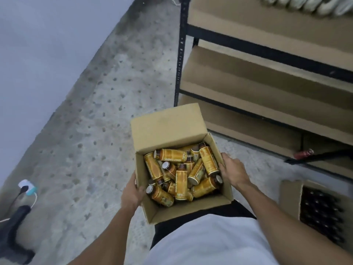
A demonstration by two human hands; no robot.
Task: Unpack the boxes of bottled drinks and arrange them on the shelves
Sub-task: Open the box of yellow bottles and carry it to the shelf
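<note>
The floor is speckled grey concrete and meets a pale wall at the left.

A rack with a black metal frame stands at the upper right. Its shelves are brown boards set one above another. A row of pale bottles shows at the back of the top shelf; it is too blurred to describe further.

The box is brown cardboard. It is held off the floor in front of the person's torso, just beside the rack's near corner post. Its far flap stands open and upright.

A second box sits on the floor at the lower right, near the rack. It is open and holds dark bottles standing upright in rows.

The left hand grips the left wall of the held box, with the thumb hooked over the rim. The other fingers are hidden behind the cardboard. The right hand grips the right wall, with the fingers curled against the outside.

The orange bottles lie loose inside the held box, piled at mixed angles, with dark caps.

A red bottle lies on its side at the foot of the rack.

A white plug with a cable lies at the wall's base, lower left.
</note>
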